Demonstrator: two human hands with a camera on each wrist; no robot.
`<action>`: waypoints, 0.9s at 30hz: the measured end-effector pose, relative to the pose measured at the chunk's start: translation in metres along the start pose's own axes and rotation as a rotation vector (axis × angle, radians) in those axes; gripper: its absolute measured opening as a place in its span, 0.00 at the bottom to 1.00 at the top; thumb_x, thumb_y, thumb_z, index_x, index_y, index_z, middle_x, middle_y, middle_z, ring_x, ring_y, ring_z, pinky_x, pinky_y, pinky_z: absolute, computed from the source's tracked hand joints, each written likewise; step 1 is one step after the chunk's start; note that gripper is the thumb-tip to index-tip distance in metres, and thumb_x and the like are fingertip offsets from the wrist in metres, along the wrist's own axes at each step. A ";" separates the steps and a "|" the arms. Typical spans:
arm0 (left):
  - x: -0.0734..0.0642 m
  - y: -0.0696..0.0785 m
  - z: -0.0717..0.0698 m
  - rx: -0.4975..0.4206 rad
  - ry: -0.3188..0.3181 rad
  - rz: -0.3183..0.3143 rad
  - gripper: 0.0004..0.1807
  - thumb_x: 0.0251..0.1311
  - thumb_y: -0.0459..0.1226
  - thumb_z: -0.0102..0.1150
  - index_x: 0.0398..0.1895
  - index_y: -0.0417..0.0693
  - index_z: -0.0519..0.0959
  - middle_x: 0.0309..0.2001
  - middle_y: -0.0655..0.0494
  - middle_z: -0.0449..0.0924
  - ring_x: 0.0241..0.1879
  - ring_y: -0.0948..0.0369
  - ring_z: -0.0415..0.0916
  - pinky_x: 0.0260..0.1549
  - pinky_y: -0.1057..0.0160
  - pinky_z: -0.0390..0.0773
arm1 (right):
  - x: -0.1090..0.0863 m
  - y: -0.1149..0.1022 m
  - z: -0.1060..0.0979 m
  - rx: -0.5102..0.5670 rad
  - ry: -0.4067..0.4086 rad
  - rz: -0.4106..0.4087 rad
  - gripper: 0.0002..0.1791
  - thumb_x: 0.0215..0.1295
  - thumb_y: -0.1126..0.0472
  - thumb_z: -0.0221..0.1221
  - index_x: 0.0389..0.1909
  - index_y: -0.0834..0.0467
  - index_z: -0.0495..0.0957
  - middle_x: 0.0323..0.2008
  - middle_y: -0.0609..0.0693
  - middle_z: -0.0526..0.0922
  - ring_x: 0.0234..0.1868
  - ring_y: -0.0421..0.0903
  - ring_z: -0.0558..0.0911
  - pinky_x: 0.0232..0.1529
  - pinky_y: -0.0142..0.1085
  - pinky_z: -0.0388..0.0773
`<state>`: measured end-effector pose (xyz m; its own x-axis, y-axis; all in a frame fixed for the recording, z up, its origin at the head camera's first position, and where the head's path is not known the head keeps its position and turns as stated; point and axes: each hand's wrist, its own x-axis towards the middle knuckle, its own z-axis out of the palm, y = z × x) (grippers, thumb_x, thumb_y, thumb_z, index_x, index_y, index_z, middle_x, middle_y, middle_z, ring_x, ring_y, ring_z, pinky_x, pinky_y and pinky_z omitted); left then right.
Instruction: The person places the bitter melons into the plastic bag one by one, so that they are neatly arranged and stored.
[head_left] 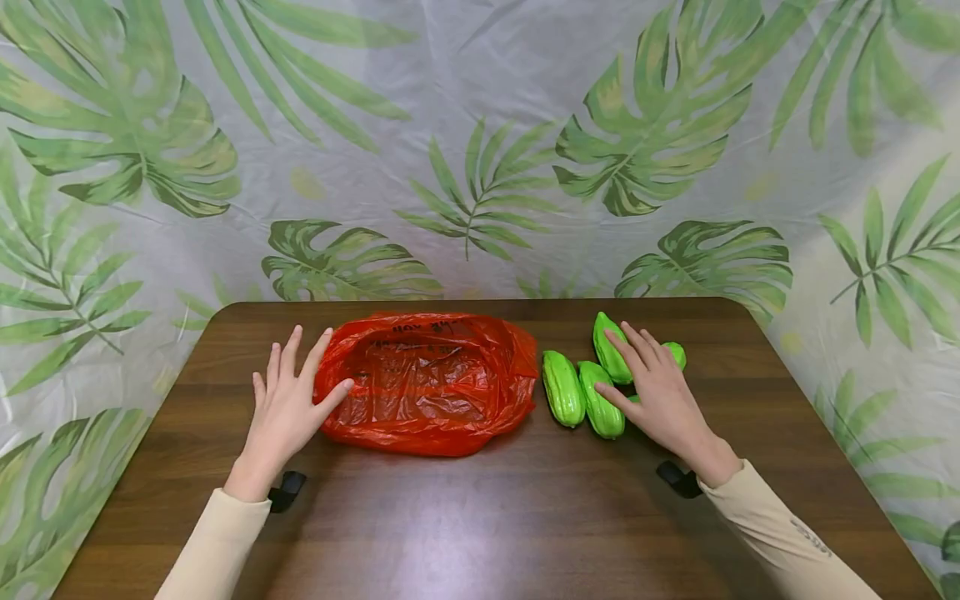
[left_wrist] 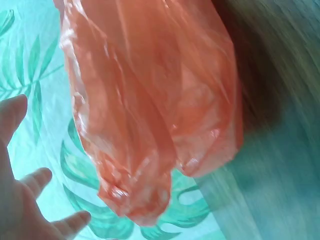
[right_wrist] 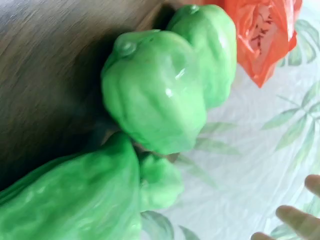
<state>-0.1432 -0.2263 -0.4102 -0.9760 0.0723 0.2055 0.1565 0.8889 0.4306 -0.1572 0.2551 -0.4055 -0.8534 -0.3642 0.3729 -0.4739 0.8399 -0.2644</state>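
Observation:
A red plastic bag (head_left: 435,442) lies on the table with its mouth spread wide and facing up; dark print shows along its far side. Beside its left rim is my left hand (head_left: 281,408), fingers spread and holding nothing. The left wrist view shows the bag's crinkled side (left_wrist: 145,105) apart from the fingers (left_wrist: 37,180). To the right of the bag lie several glossy green ridged oblong fruits or vegetables (head_left: 563,389), exact kind unclear. My right hand (head_left: 663,400) hovers over them with spread fingers, hiding some. Close by in the right wrist view are the same green pieces (right_wrist: 152,90).
The brown wooden table (head_left: 450,517) has rounded far corners. Behind it hangs a pale cloth (head_left: 495,75) printed with green leaves. Black straps (head_left: 678,480) show at both wrists.

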 end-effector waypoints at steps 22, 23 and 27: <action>0.006 -0.040 0.003 -0.295 0.028 0.128 0.37 0.63 0.40 0.61 0.73 0.58 0.59 0.72 0.43 0.49 0.67 0.36 0.51 0.52 0.26 0.56 | -0.020 0.029 -0.002 0.288 0.064 0.063 0.39 0.59 0.61 0.66 0.71 0.56 0.61 0.67 0.60 0.63 0.66 0.62 0.61 0.56 0.62 0.61; 0.006 -0.041 0.004 -0.308 0.034 0.136 0.36 0.62 0.39 0.61 0.73 0.57 0.59 0.72 0.42 0.50 0.67 0.36 0.51 0.52 0.26 0.56 | -0.022 0.030 -0.002 0.294 0.068 0.066 0.39 0.59 0.61 0.67 0.70 0.55 0.61 0.67 0.60 0.63 0.66 0.61 0.62 0.56 0.62 0.61; 0.007 -0.045 0.005 -0.358 0.035 0.148 0.34 0.63 0.40 0.60 0.72 0.56 0.62 0.71 0.41 0.53 0.67 0.37 0.52 0.53 0.27 0.56 | -0.028 0.036 -0.002 0.306 0.079 0.081 0.39 0.59 0.63 0.66 0.70 0.53 0.62 0.65 0.58 0.66 0.62 0.60 0.67 0.54 0.58 0.64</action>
<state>-0.1581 -0.2629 -0.4327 -0.9341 0.1670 0.3155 0.3442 0.6557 0.6720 -0.1497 0.2961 -0.4232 -0.8770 -0.2587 0.4049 -0.4590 0.7003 -0.5466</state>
